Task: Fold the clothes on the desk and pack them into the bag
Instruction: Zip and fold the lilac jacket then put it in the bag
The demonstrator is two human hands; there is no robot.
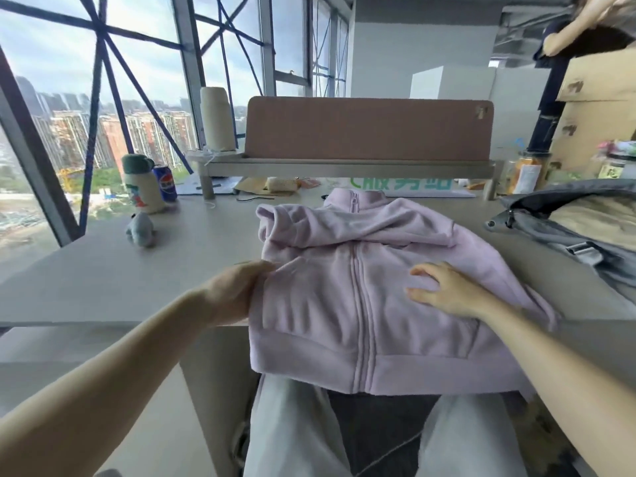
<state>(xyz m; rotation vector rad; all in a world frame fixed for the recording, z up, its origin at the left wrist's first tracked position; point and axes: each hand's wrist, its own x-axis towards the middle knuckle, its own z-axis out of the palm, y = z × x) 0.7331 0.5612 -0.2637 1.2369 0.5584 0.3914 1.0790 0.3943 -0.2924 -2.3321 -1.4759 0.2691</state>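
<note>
Pale desk by tall windows bears lilac jacket, grey bag

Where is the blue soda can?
In the head view, the can stands far left on the desk, right beside the cream bottle and behind the grey toy.

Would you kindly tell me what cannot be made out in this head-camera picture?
Head view:
Fingers of the left hand: tucked under the side edge of the pink jacket.
Its sleeve beneath the right hand and forearm: mostly covered.
The grey bag: cut off by the right edge, contents unclear.
Labels on the jars beyond it: too small, blurred.
</note>
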